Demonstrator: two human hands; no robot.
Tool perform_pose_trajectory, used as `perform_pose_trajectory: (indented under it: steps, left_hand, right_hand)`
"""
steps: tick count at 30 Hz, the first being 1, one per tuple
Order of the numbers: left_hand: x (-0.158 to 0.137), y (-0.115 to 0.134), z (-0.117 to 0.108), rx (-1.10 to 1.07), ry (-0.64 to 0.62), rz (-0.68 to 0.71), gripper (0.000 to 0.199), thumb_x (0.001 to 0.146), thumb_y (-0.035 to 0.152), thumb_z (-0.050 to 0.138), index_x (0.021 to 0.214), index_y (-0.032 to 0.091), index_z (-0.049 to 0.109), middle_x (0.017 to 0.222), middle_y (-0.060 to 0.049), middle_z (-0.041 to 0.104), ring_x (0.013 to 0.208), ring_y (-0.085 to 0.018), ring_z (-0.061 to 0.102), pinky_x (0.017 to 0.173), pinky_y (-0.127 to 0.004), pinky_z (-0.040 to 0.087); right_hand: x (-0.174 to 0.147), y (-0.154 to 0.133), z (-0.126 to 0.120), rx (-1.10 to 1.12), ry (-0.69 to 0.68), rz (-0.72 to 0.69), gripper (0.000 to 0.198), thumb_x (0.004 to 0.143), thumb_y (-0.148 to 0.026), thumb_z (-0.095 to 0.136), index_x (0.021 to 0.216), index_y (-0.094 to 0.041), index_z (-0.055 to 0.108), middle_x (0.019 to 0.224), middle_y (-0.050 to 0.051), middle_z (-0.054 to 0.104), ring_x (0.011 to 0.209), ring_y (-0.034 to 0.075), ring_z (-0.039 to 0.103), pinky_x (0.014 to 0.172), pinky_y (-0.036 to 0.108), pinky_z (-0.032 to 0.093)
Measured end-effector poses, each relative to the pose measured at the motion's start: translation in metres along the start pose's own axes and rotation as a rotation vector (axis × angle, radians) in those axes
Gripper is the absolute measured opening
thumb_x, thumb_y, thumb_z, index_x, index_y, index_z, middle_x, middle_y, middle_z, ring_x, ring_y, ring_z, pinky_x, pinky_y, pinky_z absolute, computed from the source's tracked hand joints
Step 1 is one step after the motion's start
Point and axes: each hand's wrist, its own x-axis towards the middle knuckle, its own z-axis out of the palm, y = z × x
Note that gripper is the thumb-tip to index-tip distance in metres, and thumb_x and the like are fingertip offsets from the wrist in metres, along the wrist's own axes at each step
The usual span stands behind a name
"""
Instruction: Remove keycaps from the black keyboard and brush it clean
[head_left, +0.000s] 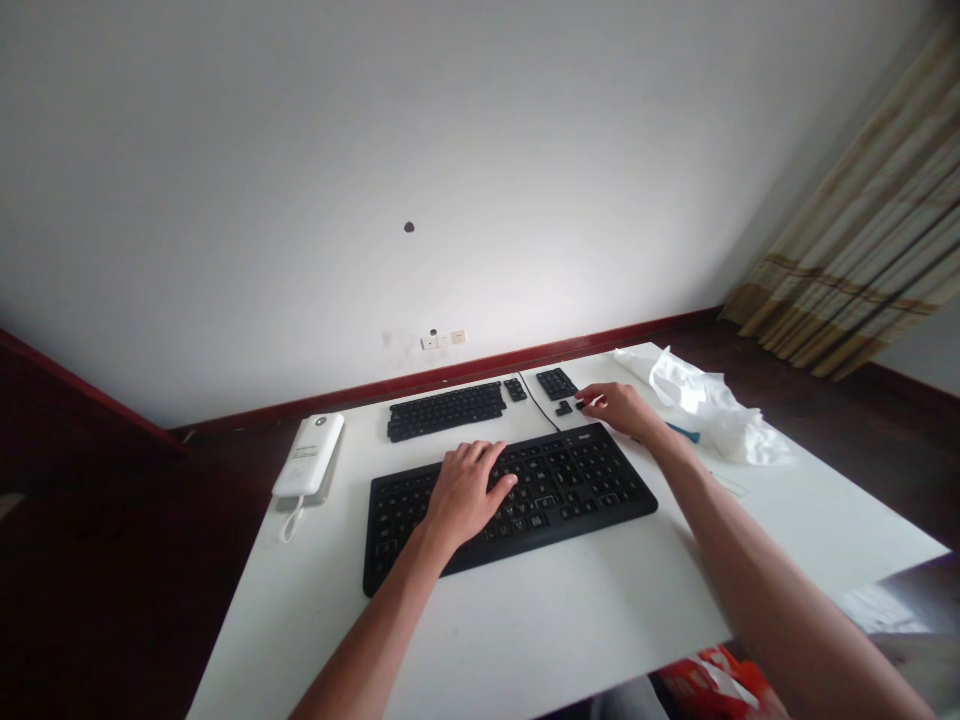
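The left forearm (384, 622) rises from the bottom edge to the left hand (461, 492) near the centre of the frame, palm down, fingers (471, 455) slightly bent and thumb (501, 489) spread rightward. From the lower right corner, the bare right forearm (739, 545) slants up to the right hand (615, 405), right of centre, its fingertips (589, 392) pointing left.

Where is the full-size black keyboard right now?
In the head view, the black keyboard lies just below centre on the white table, under the left hand and nearer the camera than the black key block.
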Motion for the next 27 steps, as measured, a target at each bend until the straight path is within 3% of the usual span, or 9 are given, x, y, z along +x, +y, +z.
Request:
perform_pose_trajectory:
  steps: [27]
  left_hand:
    - [0.0007, 0.003, -0.0035, -0.008, -0.014, -0.013, 0.048, 0.105, 0.05, 0.046, 0.145, 0.025, 0.054, 0.134, -0.008, 0.065, 0.122, -0.028, 0.058, 0.105, -0.047, 0.048]
  right_hand:
    - [0.0011, -0.0049, 0.0062, 0.038, -0.002, -0.02, 0.028, 0.082, -0.02, 0.069, 0.107, -0.021, 0.081, 0.093, 0.004, 0.082, 0.081, 0.022, 0.076, 0.078, 0.03, 0.056]
